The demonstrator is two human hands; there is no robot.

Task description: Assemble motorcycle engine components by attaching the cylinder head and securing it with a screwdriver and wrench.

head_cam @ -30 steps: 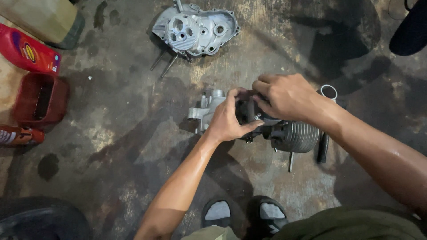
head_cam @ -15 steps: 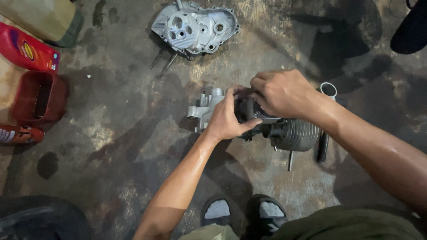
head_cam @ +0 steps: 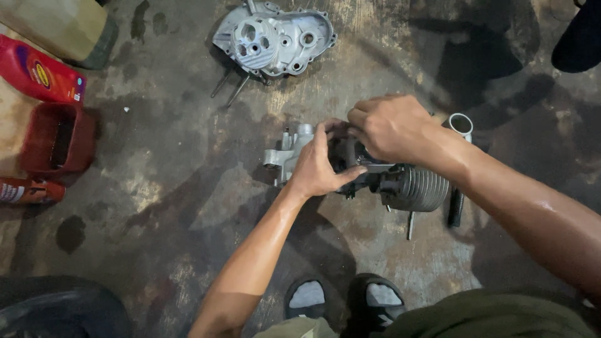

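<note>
A small engine block (head_cam: 294,153) with a finned cylinder (head_cam: 416,188) lies on the stained concrete floor in front of me. My left hand (head_cam: 319,166) grips the middle of the block, thumb stretched to the right. My right hand (head_cam: 391,128) covers the top of the engine just right of the left hand, fingers curled on a part that I cannot make out. The two hands touch each other over the engine.
A separate silver crankcase cover (head_cam: 272,40) lies further up the floor. A red oil bottle (head_cam: 37,72), a red cut-open container (head_cam: 56,138) and another red bottle (head_cam: 25,191) sit at the left. A ring spanner (head_cam: 460,125) lies right of the engine. My sandalled feet (head_cam: 341,300) are below.
Both hands have stayed on the engine; my right hand has shifted slightly up and left over its top.
</note>
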